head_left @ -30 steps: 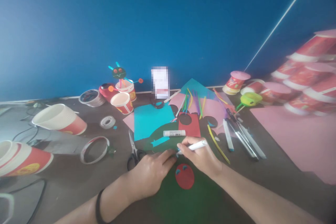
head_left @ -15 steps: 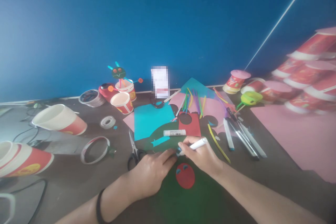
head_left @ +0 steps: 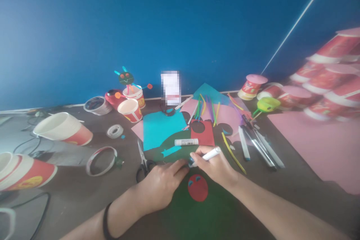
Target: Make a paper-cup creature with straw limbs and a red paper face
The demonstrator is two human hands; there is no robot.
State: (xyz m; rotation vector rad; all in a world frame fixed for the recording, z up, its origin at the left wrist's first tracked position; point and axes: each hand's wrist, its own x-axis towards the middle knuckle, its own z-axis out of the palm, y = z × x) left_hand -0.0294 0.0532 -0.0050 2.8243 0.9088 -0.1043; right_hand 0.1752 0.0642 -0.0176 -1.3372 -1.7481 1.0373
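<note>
White marker (head_left: 211, 154) sits pinched in my right hand (head_left: 218, 167), its lower end beside my left fingers, just beyond the red oval (head_left: 198, 192). Nothing has visibly shifted; the close work seems unfinished. Whether my left hand (head_left: 163, 183) grips anything, I can't tell.

A flat blue wall (head_left: 180, 26) stands beyond the left hand (head_left: 163, 183) and right hand (head_left: 218, 165), paler and more brightly lit toward the far left. A thin whitish line (head_left: 297, 22) slants up it, beyond and rightward of the right hand. A narrow pale strip (head_left: 42, 109) edges its foot. The dark grey-brown tabletop (head_left: 73, 202) spreads beneath both hands, paler at far left.
</note>
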